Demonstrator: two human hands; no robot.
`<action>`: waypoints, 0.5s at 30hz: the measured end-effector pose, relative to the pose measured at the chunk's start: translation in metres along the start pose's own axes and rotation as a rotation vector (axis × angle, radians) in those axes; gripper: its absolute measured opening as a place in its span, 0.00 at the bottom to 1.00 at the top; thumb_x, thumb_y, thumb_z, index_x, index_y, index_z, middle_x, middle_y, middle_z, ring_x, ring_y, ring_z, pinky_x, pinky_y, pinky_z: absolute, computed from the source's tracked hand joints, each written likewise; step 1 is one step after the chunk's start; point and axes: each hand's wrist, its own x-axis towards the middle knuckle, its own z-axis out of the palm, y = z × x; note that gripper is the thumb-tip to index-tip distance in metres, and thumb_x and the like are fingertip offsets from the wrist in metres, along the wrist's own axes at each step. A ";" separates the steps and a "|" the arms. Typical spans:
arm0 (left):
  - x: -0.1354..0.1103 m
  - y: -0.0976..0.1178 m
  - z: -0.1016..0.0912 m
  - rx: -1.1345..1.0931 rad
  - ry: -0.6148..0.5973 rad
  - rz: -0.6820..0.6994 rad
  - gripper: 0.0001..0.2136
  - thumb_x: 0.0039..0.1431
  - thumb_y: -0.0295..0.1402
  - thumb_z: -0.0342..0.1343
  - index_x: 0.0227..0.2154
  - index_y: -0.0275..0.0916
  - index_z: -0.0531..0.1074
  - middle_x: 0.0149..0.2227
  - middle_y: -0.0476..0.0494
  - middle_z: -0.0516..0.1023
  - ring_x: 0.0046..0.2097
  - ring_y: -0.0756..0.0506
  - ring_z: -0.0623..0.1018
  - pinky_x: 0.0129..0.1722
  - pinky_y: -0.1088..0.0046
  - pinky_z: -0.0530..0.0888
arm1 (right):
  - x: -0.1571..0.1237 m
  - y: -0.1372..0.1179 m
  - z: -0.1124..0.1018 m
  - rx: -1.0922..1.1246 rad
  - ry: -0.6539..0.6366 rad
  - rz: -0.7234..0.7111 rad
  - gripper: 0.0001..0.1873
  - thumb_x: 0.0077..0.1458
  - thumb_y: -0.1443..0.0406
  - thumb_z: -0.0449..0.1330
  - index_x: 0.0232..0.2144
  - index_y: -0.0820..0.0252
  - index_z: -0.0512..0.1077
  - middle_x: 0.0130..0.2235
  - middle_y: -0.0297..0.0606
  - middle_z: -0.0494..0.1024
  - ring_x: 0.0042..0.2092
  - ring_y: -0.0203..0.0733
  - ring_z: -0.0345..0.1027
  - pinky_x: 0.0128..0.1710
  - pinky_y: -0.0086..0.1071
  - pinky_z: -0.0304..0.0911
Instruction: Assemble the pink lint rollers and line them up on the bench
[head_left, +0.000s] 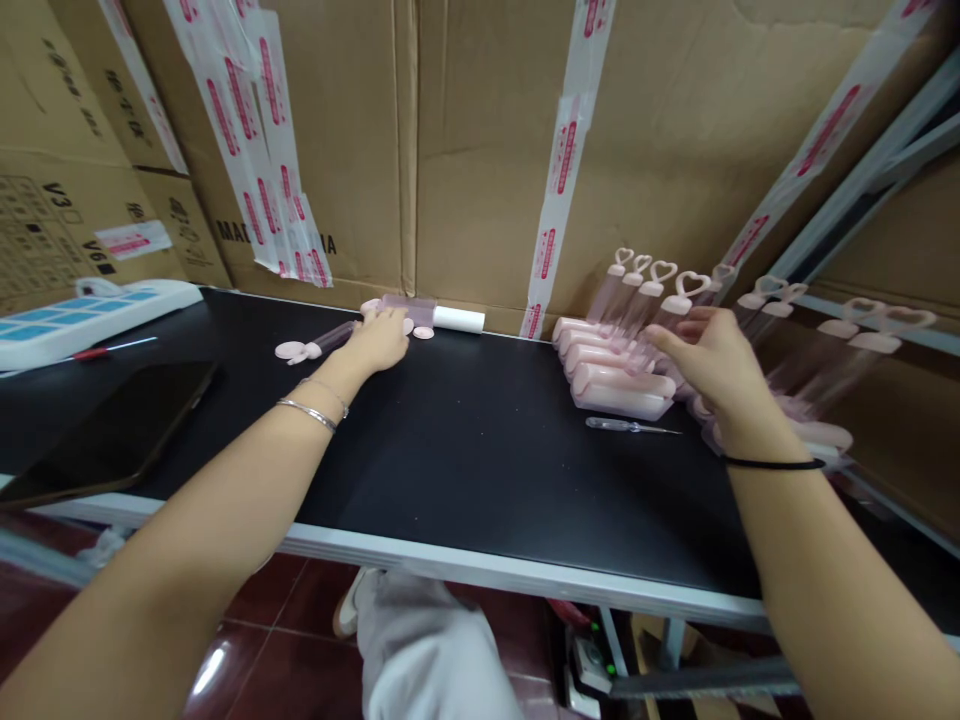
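Observation:
My left hand (pixel 379 340) reaches to the far edge of the black table (pixel 465 450). Its fingers curl over a small clear pink part (pixel 409 308), with a pink tube piece (pixel 330 340) and pink round caps (pixel 291 350) just left of it. My right hand (pixel 712 360) rests palm down on a row of pink cases (pixel 619 385) with heart-shaped handles (pixel 664 272); its fingers are loosely spread over them. A clear-handled small screwdriver (pixel 630 426) lies on the table just in front of the cases.
Taped cardboard boxes (pixel 480 140) wall off the back. A white roll (pixel 459 319) lies at the far edge. At left sit a white and blue power strip (pixel 82 315) and a dark tablet (pixel 112 425). A metal shelf frame (pixel 862 180) stands right.

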 end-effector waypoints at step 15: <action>-0.010 0.010 -0.043 -0.075 0.084 -0.012 0.22 0.62 0.45 0.38 0.42 0.42 0.75 0.43 0.42 0.79 0.44 0.42 0.76 0.44 0.69 0.70 | -0.042 -0.063 -0.024 -0.148 0.414 -0.208 0.31 0.50 0.59 0.59 0.55 0.62 0.59 0.56 0.57 0.55 0.59 0.65 0.49 0.54 0.62 0.47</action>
